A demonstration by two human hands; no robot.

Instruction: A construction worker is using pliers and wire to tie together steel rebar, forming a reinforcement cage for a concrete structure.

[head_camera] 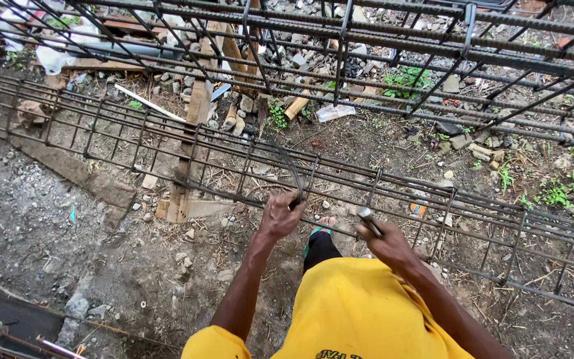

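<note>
I look down over my yellow shirt at a long rebar cage (433, 219) lying across the dirt. My left hand (279, 216) is closed on thin dark tie wire (291, 174) that rises from the cage's near top bar. My right hand (385, 242) grips a short metal tool (369, 221) with a shiny tip, held just right of the wire and close to the same bar. One foot in a green sandal (319, 231) shows under the cage between my hands.
A second rebar cage (393, 40) runs across the top of the view. A wooden plank (191, 153) props the near cage. Rubble, stones, wood scraps and weeds (573, 196) lie beyond; a dark sheet edge (8, 319) sits at lower left.
</note>
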